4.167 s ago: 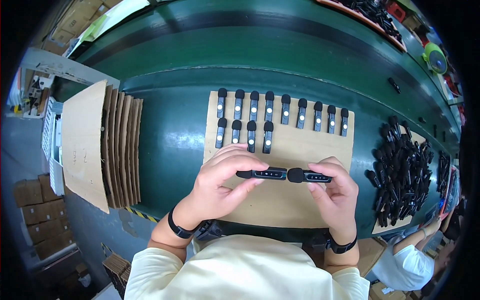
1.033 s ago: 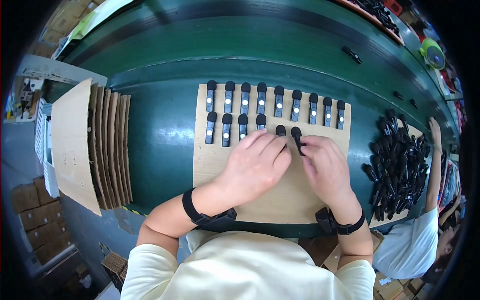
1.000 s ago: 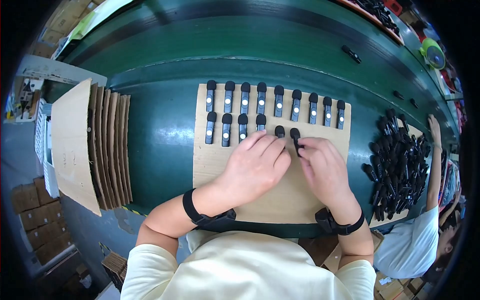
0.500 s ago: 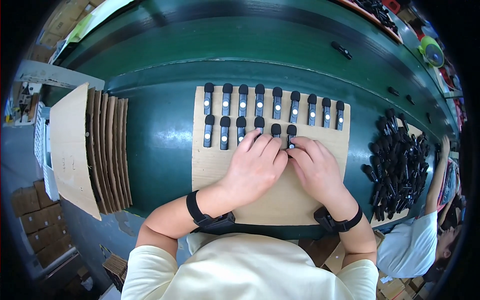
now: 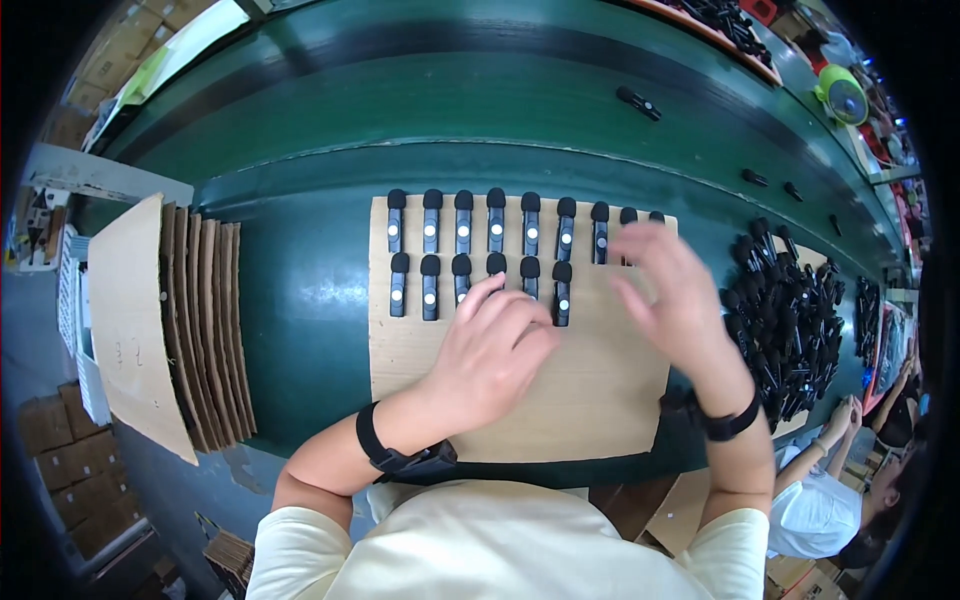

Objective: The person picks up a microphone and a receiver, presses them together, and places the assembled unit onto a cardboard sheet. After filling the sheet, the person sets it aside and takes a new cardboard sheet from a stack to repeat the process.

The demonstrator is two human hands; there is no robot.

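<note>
Two rows of small black clip-on microphones with foam tops and round pale dots lie on a brown cardboard sheet (image 5: 560, 400). My left hand (image 5: 492, 350) rests over the lower row, its fingers loosely bent and hiding parts of some microphones; I see nothing held in it. Just right of its fingertips lies the last microphone (image 5: 562, 295) of that row. My right hand (image 5: 670, 285), blurred by motion, is raised over the sheet's right side, thumb and fingers apart and holding nothing. It partly covers the right end of the upper row.
Right of the sheet lies a heap of black microphones (image 5: 785, 330). Folded cardboard sheets (image 5: 215, 330) stand at the left. Beyond a ledge, a loose microphone (image 5: 638, 103) lies on the green surface (image 5: 400, 110). A co-worker (image 5: 820, 505) sits at the far right, near a green fan (image 5: 842, 95).
My right hand has left the last microphone of the lower row and moved right and up, its fingers opening. My left hand stays near the row. The whole view has shifted slightly.
</note>
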